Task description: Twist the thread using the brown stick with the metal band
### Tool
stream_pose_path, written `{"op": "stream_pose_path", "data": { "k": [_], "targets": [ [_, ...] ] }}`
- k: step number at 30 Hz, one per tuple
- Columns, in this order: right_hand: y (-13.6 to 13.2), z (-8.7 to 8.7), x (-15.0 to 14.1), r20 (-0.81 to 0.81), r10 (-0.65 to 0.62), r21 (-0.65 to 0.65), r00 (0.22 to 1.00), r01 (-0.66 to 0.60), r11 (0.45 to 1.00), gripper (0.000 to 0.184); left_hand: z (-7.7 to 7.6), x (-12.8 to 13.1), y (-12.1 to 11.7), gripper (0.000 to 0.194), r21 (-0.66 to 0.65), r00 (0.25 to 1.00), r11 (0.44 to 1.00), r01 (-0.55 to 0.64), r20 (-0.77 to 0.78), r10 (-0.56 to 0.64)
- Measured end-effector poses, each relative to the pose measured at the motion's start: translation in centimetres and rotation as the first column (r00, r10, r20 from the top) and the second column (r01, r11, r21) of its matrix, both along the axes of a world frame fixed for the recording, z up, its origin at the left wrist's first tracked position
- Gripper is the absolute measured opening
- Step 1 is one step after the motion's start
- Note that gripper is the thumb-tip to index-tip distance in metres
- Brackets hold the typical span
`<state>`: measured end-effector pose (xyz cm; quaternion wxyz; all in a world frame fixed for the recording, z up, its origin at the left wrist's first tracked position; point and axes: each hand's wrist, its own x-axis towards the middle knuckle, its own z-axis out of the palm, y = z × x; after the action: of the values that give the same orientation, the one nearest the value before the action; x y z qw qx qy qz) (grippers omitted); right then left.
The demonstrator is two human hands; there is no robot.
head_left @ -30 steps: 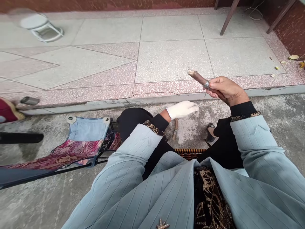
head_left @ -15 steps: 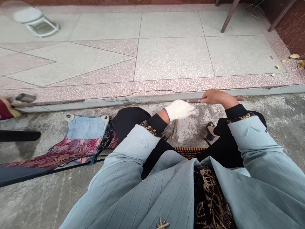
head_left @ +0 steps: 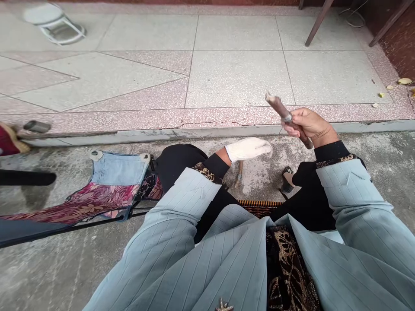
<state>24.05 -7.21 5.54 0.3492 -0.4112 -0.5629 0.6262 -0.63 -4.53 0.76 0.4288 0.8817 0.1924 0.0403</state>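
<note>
Beyond the right hand's fingers point(head_left: 293, 128): two dark wooden legs point(head_left: 319, 19) of a piece of furniture stand on pale floor tiles point(head_left: 236, 77), a coil of thin cable point(head_left: 353, 17) behind them. Up and right of those fingers, dry yellow leaves point(head_left: 404, 80) lie on the pink terrazzo border point(head_left: 382, 73). Left of the gloved left hand's fingers point(head_left: 262, 149): a patchwork cloth seat point(head_left: 116, 170) on a low black frame point(head_left: 65, 229), over rough concrete ground point(head_left: 65, 268). Farther left, a grey cylinder point(head_left: 37, 126) lies near a concrete kerb point(head_left: 145, 137). Far up-left, a white round stool point(head_left: 55, 23), blurred.
</note>
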Motion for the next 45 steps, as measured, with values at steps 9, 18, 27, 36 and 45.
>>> {"op": "stream_pose_path", "data": {
  "k": [9,18,27,36,45],
  "targets": [
    [2.8,-2.6,-0.3,0.668,-0.272,0.118,0.693,0.262,0.958,0.042,-1.0,0.7,-0.3,0.044,0.000,1.000,1.000,-0.002,-0.001,0.002],
    [1.9,-2.9,-0.6,0.718,0.548,-0.444,0.429,-0.324,0.835,0.032,-0.9,-0.3,1.1,0.041,-0.090,0.979,0.978,-0.189,0.058,0.195],
    [-0.5,1.7,0.7,0.173,-0.072,0.061,0.982,0.062,0.996,0.047,-1.7,0.1,0.3,0.052,-0.674,0.933,0.739,-0.014,0.257,0.252],
    [2.2,-0.9,0.8,0.518,-0.451,0.214,0.727,0.400,0.891,0.050,-1.0,1.3,-0.6,0.042,-0.200,0.990,0.977,-0.075,0.099,0.096],
    [2.8,-2.0,0.7,0.952,-0.105,0.112,0.287,-0.007,0.994,0.028,0.6,0.4,-0.4,0.041,0.428,0.979,0.899,-0.092,-0.128,0.161]
  ]
}}
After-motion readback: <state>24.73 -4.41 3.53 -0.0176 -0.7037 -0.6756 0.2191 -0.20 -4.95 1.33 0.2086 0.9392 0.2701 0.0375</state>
